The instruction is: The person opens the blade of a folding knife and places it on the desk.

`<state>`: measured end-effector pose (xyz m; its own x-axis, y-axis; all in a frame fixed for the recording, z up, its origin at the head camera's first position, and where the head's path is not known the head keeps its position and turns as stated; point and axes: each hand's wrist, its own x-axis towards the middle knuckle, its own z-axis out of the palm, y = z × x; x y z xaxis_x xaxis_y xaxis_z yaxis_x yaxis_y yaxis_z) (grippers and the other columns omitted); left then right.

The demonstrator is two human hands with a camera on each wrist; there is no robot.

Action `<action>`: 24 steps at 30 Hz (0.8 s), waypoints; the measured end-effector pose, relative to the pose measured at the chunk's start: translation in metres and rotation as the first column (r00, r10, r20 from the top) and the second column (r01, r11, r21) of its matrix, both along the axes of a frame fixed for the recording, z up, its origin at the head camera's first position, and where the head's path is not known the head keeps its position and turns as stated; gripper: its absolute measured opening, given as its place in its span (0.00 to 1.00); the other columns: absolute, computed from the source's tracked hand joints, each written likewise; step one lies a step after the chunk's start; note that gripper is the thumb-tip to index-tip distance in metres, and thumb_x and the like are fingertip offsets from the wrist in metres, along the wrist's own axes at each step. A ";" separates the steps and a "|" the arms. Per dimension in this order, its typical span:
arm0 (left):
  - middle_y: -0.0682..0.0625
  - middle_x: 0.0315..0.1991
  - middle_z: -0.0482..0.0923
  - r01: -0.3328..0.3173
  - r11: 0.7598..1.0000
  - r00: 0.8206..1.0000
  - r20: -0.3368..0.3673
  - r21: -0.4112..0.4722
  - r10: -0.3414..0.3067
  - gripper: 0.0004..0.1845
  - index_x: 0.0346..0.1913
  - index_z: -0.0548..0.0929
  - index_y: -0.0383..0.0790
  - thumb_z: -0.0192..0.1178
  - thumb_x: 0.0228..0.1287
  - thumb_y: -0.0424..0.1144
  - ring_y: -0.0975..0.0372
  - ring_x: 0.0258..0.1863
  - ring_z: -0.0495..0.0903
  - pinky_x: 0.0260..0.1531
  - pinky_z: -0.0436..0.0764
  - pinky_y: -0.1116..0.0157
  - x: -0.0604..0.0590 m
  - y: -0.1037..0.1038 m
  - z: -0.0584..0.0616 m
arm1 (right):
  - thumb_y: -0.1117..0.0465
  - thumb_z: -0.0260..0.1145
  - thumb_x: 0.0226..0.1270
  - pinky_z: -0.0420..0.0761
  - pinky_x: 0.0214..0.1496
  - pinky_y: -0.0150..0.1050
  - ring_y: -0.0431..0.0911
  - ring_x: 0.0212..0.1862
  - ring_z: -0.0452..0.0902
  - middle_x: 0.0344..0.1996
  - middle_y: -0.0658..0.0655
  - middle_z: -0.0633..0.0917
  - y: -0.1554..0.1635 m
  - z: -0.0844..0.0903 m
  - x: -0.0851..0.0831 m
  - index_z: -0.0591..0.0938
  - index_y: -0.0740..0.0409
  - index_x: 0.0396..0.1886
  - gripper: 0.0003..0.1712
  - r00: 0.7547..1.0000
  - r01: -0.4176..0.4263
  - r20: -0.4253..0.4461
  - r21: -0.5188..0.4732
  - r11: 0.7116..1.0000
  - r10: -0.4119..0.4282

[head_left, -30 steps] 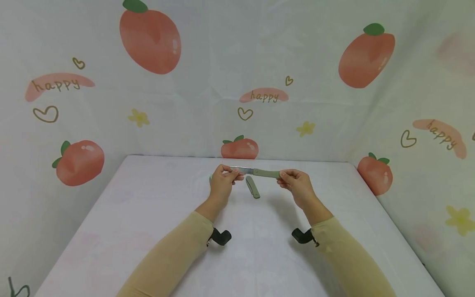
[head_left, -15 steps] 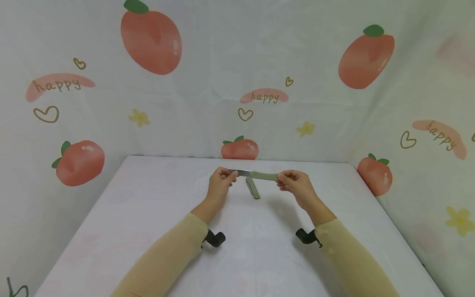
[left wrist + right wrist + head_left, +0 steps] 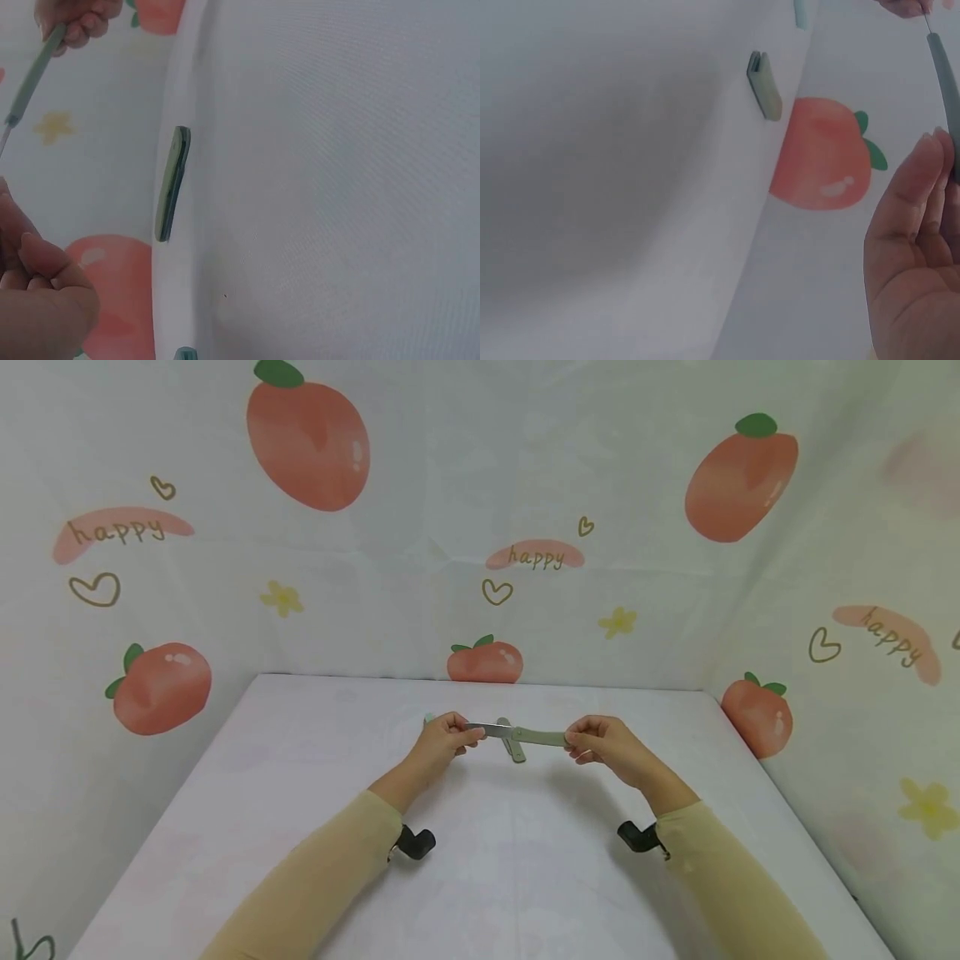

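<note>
An unfolded folding knife (image 3: pixel 542 737) with a pale green handle is held level above the table between both hands. My left hand (image 3: pixel 437 747) pinches its steel blade (image 3: pixel 495 729) near the tip. At the other side, my right hand (image 3: pixel 611 749) grips the end of the handle, also visible as a green handle (image 3: pixel 34 79) in the left wrist view. Beneath the held knife, a second green folding knife (image 3: pixel 517 754) lies folded on the table, partly covered from the head camera. The left wrist view shows this folded knife (image 3: pixel 172 184) whole.
A small teal object (image 3: pixel 429 718) is mostly hidden behind the left hand; only an end of the teal object (image 3: pixel 800 13) enters the right wrist view. The white-covered table (image 3: pixel 517 877) meets a printed cloth backdrop (image 3: pixel 390 568) at the back and sides.
Both hands have brought the knife lower in the head view, towards the person, so it now crosses in front of the folded knife. The grips on blade and handle stay the same.
</note>
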<state>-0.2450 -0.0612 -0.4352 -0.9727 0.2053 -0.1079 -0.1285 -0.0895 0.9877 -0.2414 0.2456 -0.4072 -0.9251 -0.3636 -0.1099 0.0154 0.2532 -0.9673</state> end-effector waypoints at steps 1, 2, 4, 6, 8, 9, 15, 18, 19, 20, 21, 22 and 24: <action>0.47 0.32 0.87 0.009 1.000 1.000 0.006 -0.005 -0.009 0.13 0.30 0.71 0.40 0.66 0.67 0.32 0.64 0.32 0.77 0.37 0.71 0.66 0.000 0.000 -0.001 | 0.62 0.64 0.73 0.83 0.42 0.37 0.46 0.38 0.81 0.34 0.56 0.85 0.001 0.000 0.000 0.79 0.70 0.45 0.12 1.000 -0.005 0.003 0.011 1.000 0.005; 0.48 0.31 0.87 0.019 1.000 1.000 0.010 -0.011 -0.019 0.13 0.30 0.71 0.40 0.66 0.67 0.32 0.64 0.31 0.77 0.37 0.71 0.66 0.001 -0.001 -0.001 | 0.62 0.64 0.73 0.83 0.42 0.37 0.46 0.38 0.81 0.34 0.56 0.85 0.002 0.000 0.000 0.79 0.70 0.45 0.12 1.000 -0.009 0.008 0.019 1.000 0.009; 0.48 0.31 0.86 0.040 0.999 0.999 0.015 -0.022 -0.040 0.13 0.30 0.71 0.40 0.66 0.66 0.32 0.64 0.32 0.78 0.38 0.71 0.65 0.002 -0.001 -0.001 | 0.62 0.64 0.73 0.83 0.42 0.37 0.48 0.38 0.81 0.35 0.59 0.85 0.005 0.000 0.001 0.79 0.70 0.46 0.12 1.000 -0.019 0.019 0.034 0.999 0.018; 0.49 0.29 0.86 0.055 0.998 0.998 0.018 -0.037 -0.055 0.12 0.30 0.71 0.40 0.66 0.66 0.31 0.64 0.32 0.78 0.39 0.71 0.65 0.003 -0.001 -0.001 | 0.62 0.64 0.73 0.82 0.43 0.37 0.48 0.39 0.81 0.36 0.60 0.85 0.007 0.001 0.002 0.79 0.70 0.46 0.12 0.999 -0.028 0.030 0.046 0.999 0.027; 0.51 0.28 0.85 0.068 0.997 0.998 0.020 -0.043 -0.067 0.12 0.31 0.72 0.40 0.66 0.65 0.30 0.63 0.33 0.78 0.40 0.71 0.64 0.004 -0.001 -0.001 | 0.62 0.64 0.73 0.82 0.43 0.36 0.48 0.38 0.81 0.36 0.60 0.85 0.009 0.001 0.002 0.78 0.70 0.46 0.12 0.998 -0.043 0.041 0.055 0.998 0.040; 0.52 0.28 0.85 0.074 0.996 0.997 0.018 -0.048 -0.073 0.12 0.31 0.72 0.40 0.66 0.65 0.30 0.63 0.33 0.79 0.41 0.71 0.64 0.004 -0.001 -0.002 | 0.62 0.64 0.73 0.82 0.44 0.36 0.48 0.38 0.81 0.36 0.60 0.85 0.010 0.002 0.003 0.78 0.70 0.46 0.13 0.998 -0.050 0.046 0.059 0.997 0.048; 0.54 0.27 0.85 0.099 0.993 0.995 0.034 -0.069 -0.097 0.11 0.31 0.73 0.40 0.66 0.64 0.29 0.64 0.33 0.79 0.43 0.71 0.63 0.003 0.000 -0.004 | 0.63 0.66 0.72 0.82 0.44 0.37 0.46 0.36 0.80 0.35 0.58 0.86 0.015 0.001 0.002 0.79 0.70 0.46 0.13 0.995 -0.082 0.065 0.070 0.994 0.077; 0.54 0.28 0.85 0.106 0.991 0.994 0.051 -0.083 -0.102 0.11 0.31 0.73 0.40 0.66 0.64 0.29 0.63 0.34 0.78 0.42 0.71 0.63 0.002 0.001 -0.004 | 0.63 0.66 0.72 0.82 0.44 0.37 0.45 0.36 0.80 0.34 0.56 0.86 0.018 0.000 0.000 0.79 0.70 0.46 0.13 0.994 -0.090 0.066 0.079 0.993 0.085; 0.53 0.28 0.85 0.109 0.989 0.993 0.048 -0.096 -0.104 0.11 0.32 0.73 0.40 0.66 0.64 0.29 0.62 0.34 0.78 0.42 0.71 0.62 0.002 0.001 -0.004 | 0.62 0.66 0.72 0.82 0.44 0.37 0.45 0.36 0.80 0.34 0.56 0.86 0.018 0.000 -0.001 0.80 0.70 0.46 0.13 0.994 -0.093 0.065 0.082 0.992 0.088; 0.52 0.29 0.85 0.116 0.987 0.993 0.042 -0.110 -0.112 0.10 0.32 0.74 0.40 0.66 0.64 0.30 0.62 0.34 0.78 0.43 0.71 0.62 0.001 0.001 -0.005 | 0.62 0.66 0.72 0.82 0.44 0.37 0.45 0.36 0.80 0.34 0.56 0.86 0.019 -0.001 -0.001 0.80 0.70 0.46 0.13 0.994 -0.096 0.064 0.083 0.992 0.091; 0.51 0.30 0.86 0.123 0.984 0.992 0.036 -0.126 -0.119 0.10 0.33 0.74 0.40 0.67 0.64 0.31 0.62 0.35 0.78 0.43 0.71 0.61 0.001 0.001 -0.006 | 0.62 0.66 0.72 0.82 0.45 0.38 0.46 0.36 0.81 0.35 0.56 0.86 0.020 -0.001 -0.001 0.80 0.70 0.46 0.13 0.993 -0.099 0.064 0.083 0.992 0.094; 0.50 0.31 0.86 0.132 0.981 0.991 0.028 -0.144 -0.129 0.10 0.33 0.75 0.39 0.67 0.64 0.32 0.61 0.35 0.77 0.44 0.71 0.60 0.001 0.001 -0.006 | 0.62 0.66 0.72 0.82 0.45 0.38 0.46 0.37 0.81 0.35 0.56 0.86 0.021 -0.001 -0.001 0.80 0.70 0.46 0.14 0.993 -0.101 0.063 0.085 0.991 0.096; 0.45 0.35 0.86 0.154 0.971 0.988 0.013 -0.185 -0.154 0.09 0.35 0.76 0.39 0.68 0.64 0.34 0.60 0.36 0.77 0.45 0.71 0.58 0.000 0.000 -0.007 | 0.62 0.66 0.72 0.82 0.45 0.38 0.47 0.37 0.81 0.35 0.56 0.86 0.023 -0.001 -0.001 0.80 0.70 0.46 0.14 0.993 -0.103 0.065 0.086 0.991 0.097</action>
<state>-0.2453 -0.0612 -0.4424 -0.9313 0.3290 -0.1566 -0.1250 0.1150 0.9855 -0.2427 0.2687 -0.4085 -0.8751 -0.4402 -0.2010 0.0439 0.3414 -0.9389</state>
